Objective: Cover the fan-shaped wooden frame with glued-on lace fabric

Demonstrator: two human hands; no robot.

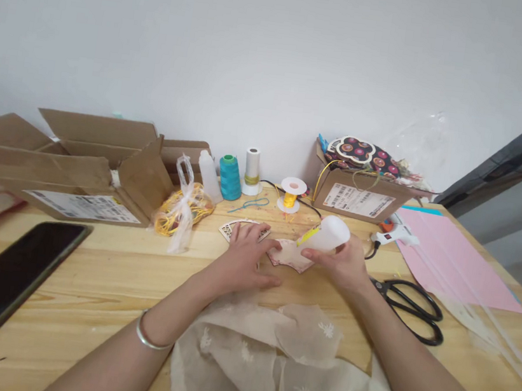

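Observation:
My right hand [345, 264] grips a white squeeze bottle [331, 234] with a yellow label. The bottle is tilted, its lower-left end over a pale, scallop-edged flat piece [292, 258] on the table. With fingers spread, my left hand [245, 259] rests palm down, its fingertips at the left edge of that piece and over a cut-out fan-shaped piece [228, 230]. My left hand partly covers the fan-shaped piece. Below both hands lies a crumpled sheer beige cloth [265, 343] with embroidered flowers.
Black-handled scissors [412, 308] and a glue gun [395, 234] lie to the right, near pink sheets [454, 259]. Cardboard boxes [81, 172] stand at the back. Between them are a teal thread cone [230, 178] and a yellow thread spool [291, 196]. A phone [4, 283] lies left.

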